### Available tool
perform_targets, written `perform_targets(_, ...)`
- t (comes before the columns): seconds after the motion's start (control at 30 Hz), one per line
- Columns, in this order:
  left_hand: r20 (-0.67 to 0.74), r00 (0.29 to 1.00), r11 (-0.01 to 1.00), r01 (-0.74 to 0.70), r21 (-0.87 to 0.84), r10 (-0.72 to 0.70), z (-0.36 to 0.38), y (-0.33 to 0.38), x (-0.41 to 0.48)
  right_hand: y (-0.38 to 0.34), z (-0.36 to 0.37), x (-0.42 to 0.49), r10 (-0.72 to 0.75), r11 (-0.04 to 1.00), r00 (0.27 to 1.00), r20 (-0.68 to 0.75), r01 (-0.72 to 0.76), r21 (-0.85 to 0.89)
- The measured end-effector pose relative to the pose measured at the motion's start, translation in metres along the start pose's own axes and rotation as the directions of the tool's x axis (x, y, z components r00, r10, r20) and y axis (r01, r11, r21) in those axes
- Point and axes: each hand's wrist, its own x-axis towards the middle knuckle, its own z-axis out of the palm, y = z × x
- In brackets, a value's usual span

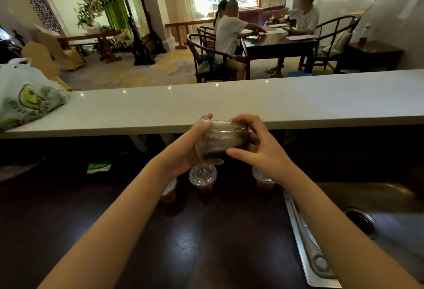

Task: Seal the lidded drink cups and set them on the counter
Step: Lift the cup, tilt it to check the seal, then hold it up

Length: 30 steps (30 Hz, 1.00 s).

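While the long pale stone worktop [229, 102] carries no cups yet, three clear lidded cups of brown drink [202, 177] wait on the dark lower surface. Left hand [190, 148] and right hand [259, 148] clamp their fingers [241, 118] round a fourth clear plastic cup [221, 138], tipped sideways just below the worktop's edge, so sealing looks barely begun.

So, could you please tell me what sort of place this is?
Probably a tea or drinks shop: a service counter, lidded drink cups on the dark worktop beside a sink, and seated customers.
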Motion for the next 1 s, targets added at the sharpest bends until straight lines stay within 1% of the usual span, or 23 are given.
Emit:
perform_targets(0.07, -0.066, 0.997, 0.997, -0.022, 0.070, 0.027, 0.003, 0.003, 0.001, -0.001, -0.002, -0.001, 0.001, 1.000, 0.999, 0.042, -0.002, 0.021)
perform_targets(0.1, -0.103, 0.992, 0.987, -0.063, 0.149, 0.079, 0.005, 0.002, 0.002, 0.000, -0.003, -0.002, 0.028, 0.999, 0.998, 0.056, -0.031, 0.042)
perform_targets(0.13, -0.136, 0.978, 0.959, -0.119, 0.256, 0.158, 0.007, 0.002, 0.001, 0.000, -0.004, -0.002, 0.073, 0.994, 0.996, 0.056, -0.078, 0.075)
perform_targets(0.2, -0.144, 0.929, 0.843, -0.235, 0.485, 0.342, 0.011, 0.003, -0.005, 0.000, -0.002, -0.003, 0.192, 0.957, 0.981, 0.037, -0.196, 0.213)
perform_targets(0.27, -0.049, 0.874, 0.697, -0.350, 0.625, 0.483, 0.015, 0.004, -0.013, 0.002, 0.001, -0.003, 0.279, 0.884, 0.958, 0.072, -0.285, 0.370)
perform_targets(0.33, 0.079, 0.816, 0.570, -0.465, 0.678, 0.572, 0.017, 0.007, -0.017, 0.001, 0.004, -0.002, 0.306, 0.851, 0.944, 0.122, -0.329, 0.410)
perform_targets(0.37, 0.123, 0.798, 0.539, -0.503, 0.676, 0.590, 0.017, 0.007, -0.017, 0.000, 0.004, -0.002, 0.304, 0.843, 0.944, 0.127, -0.329, 0.425)
perform_targets(0.4, 0.150, 0.793, 0.536, -0.525, 0.662, 0.591, 0.016, 0.007, -0.017, -0.001, 0.005, -0.001, 0.295, 0.837, 0.948, 0.116, -0.315, 0.447)
perform_targets(0.47, 0.175, 0.817, 0.575, -0.521, 0.631, 0.549, 0.010, 0.006, -0.016, -0.002, 0.005, 0.000, 0.260, 0.843, 0.964, 0.059, -0.256, 0.474)
perform_targets(0.5, 0.161, 0.847, 0.618, -0.487, 0.617, 0.506, 0.007, 0.005, -0.016, -0.001, 0.005, -0.001, 0.237, 0.864, 0.971, 0.022, -0.221, 0.451)
perform_targets(0.57, 0.066, 0.925, 0.763, -0.347, 0.545, 0.373, 0.002, 0.004, -0.013, 0.001, 0.004, -0.002, 0.195, 0.930, 0.980, -0.031, -0.174, 0.323)
perform_targets(0.63, -0.003, 0.981, 0.923, -0.183, 0.338, 0.195, 0.001, 0.005, -0.009, 0.001, 0.001, -0.002, 0.150, 0.972, 0.988, -0.030, -0.142, 0.189)
perform_targets(0.67, 0.007, 0.993, 0.969, -0.119, 0.216, 0.120, 0.000, 0.006, -0.005, 0.000, -0.001, -0.002, 0.129, 0.979, 0.992, -0.018, -0.124, 0.159)
perform_targets(0.7, 0.034, 0.997, 0.988, -0.078, 0.133, 0.074, -0.001, 0.006, -0.002, -0.001, -0.003, -0.002, 0.109, 0.982, 0.994, -0.006, -0.107, 0.155)
perform_targets(0.77, 0.049, 0.998, 0.995, -0.047, 0.091, 0.043, 0.000, 0.007, 0.002, -0.002, -0.004, -0.002, 0.077, 0.979, 0.997, 0.013, -0.078, 0.188)
perform_targets(0.83, -0.007, 0.999, 0.988, -0.052, 0.143, 0.053, 0.002, 0.005, 0.005, 0.000, -0.004, -0.002, 0.062, 0.972, 0.997, 0.037, -0.069, 0.223)
perform_targets(0.87, -0.044, 0.995, 0.976, -0.081, 0.201, 0.092, 0.004, 0.003, 0.005, 0.001, -0.004, -0.003, 0.073, 0.967, 0.996, 0.046, -0.082, 0.243)
perform_targets(0.9, -0.083, 0.984, 0.948, -0.129, 0.290, 0.159, 0.007, 0.002, 0.004, 0.003, -0.004, -0.003, 0.099, 0.954, 0.994, 0.049, -0.109, 0.278)
perform_targets(0.93, -0.115, 0.963, 0.898, -0.180, 0.402, 0.244, 0.009, 0.000, 0.002, 0.006, -0.004, -0.004, 0.140, 0.929, 0.989, 0.046, -0.147, 0.340)
perform_targets(0.97, -0.130, 0.935, 0.833, -0.225, 0.505, 0.331, 0.012, -0.001, 0.000, 0.008, -0.002, -0.005, 0.186, 0.884, 0.982, 0.042, -0.186, 0.430)
perform_targets(1.0, -0.127, 0.905, 0.774, -0.266, 0.574, 0.405, 0.015, -0.001, -0.002, 0.010, 0.001, -0.006, 0.219, 0.817, 0.975, 0.046, -0.209, 0.537)
